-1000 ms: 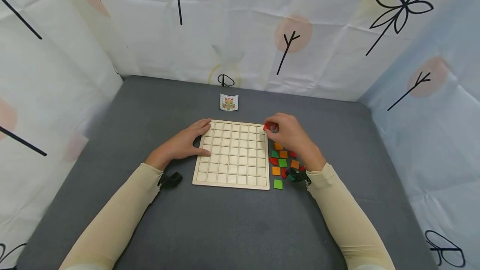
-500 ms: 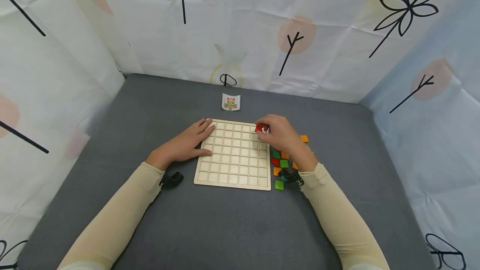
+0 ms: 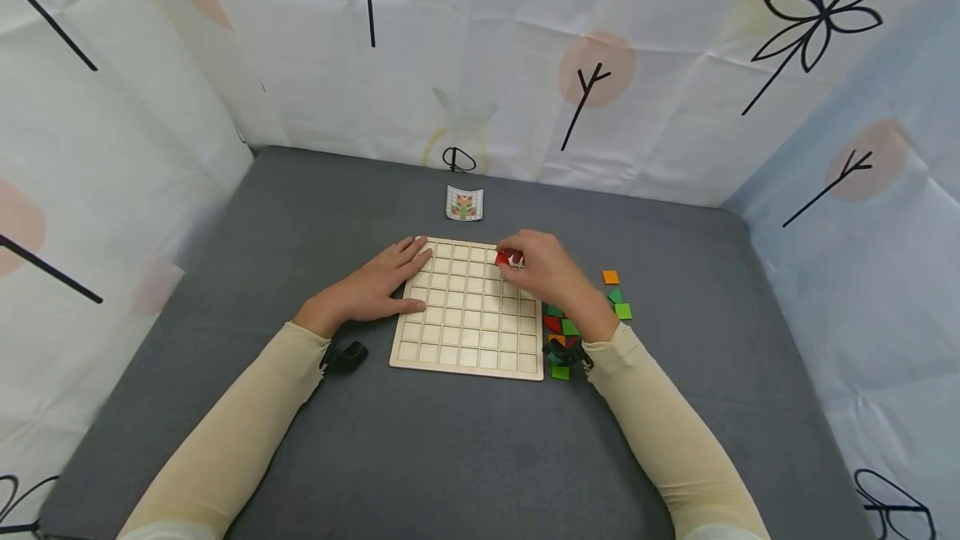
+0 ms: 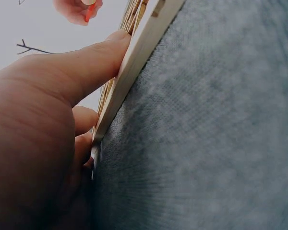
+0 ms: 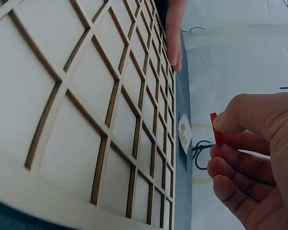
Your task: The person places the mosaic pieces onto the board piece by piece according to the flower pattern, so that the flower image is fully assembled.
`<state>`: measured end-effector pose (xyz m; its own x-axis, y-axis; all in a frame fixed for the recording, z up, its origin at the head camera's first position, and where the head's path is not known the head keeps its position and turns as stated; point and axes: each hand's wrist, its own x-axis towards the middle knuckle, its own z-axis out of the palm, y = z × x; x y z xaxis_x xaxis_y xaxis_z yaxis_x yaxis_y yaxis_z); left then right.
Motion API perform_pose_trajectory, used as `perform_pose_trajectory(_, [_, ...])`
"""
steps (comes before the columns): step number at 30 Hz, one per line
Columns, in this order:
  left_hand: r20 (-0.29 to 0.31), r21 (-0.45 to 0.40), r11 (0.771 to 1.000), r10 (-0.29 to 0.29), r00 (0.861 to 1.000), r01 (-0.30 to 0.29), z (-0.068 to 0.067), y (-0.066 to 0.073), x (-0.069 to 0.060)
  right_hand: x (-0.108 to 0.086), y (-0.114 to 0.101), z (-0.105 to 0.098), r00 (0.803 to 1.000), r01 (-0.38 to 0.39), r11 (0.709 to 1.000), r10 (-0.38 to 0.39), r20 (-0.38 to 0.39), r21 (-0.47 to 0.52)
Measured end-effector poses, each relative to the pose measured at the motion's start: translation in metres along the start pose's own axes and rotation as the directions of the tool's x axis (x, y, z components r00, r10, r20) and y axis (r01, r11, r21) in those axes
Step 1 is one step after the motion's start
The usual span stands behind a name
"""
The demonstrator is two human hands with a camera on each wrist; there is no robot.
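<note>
As my left sleeve [image 3: 232,432] and right sleeve [image 3: 675,432], both cream, reach in over the grey table [image 3: 450,457], a lime square [image 3: 560,373] lies nearest, just outside the near right corner of the wooden grid board [image 3: 465,315]. Black strap on each wrist; the right strap [image 3: 567,353] hides part of a tile cluster beside the board's right edge. Visible there: orange tile [image 3: 557,339], green square [image 3: 570,327], red rounded tile [image 3: 552,324], dark green tile [image 3: 555,311]. Full count: can't tell.

Board sits about midway between the table's left and right edges. Left hand [image 3: 375,282] is on it: thumb over the left edge, fingertips at the far left corner, fingers nearly straight and apart, resting on it rather than gripping.

Farther out toward the table's right edge, my side to far side: light green square [image 3: 623,312], dark green angled tile [image 3: 616,296], orange square [image 3: 611,277].

Right hand [image 3: 547,269] has a red tile [image 3: 501,258] clamped between thumb and index finger, over the board's far edge, toward the far right corner. Right wrist view shows the tile edge-on and clear of the board; exact cell below it, can't tell.

Pattern card [image 3: 465,203] lies beyond the board, near the table's far edge. Behind that, white curtain [image 3: 487,65] with black plant outlines and peach spots.
</note>
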<state>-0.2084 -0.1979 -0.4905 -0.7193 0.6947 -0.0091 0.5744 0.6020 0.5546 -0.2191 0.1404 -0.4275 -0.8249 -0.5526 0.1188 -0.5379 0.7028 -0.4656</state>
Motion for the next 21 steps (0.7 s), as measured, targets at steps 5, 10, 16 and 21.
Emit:
perform_pose_trajectory(5, [0.015,0.000,1.000,-0.027,1.000,0.027,0.000,0.000,0.001,0.005,-0.005,0.004,1.000,0.026,1.000,-0.026,0.005,-0.005])
perform_pose_trajectory(10, [0.015,-0.005,1.000,-0.028,0.999,0.028,0.000,0.000,0.001,0.009,-0.007,0.009,0.999,0.041,0.999,-0.041,-0.003,-0.004])
perform_pose_trajectory(16, [0.018,-0.009,0.999,-0.037,0.999,0.037,0.001,-0.001,0.002,0.017,-0.009,0.016,0.999,0.046,0.999,-0.046,-0.002,-0.004])
perform_pose_trajectory(21, [0.026,-0.003,0.998,-0.063,0.998,0.063,0.001,-0.001,0.003,0.023,-0.013,0.020,0.999,0.043,0.999,-0.043,0.013,-0.007])
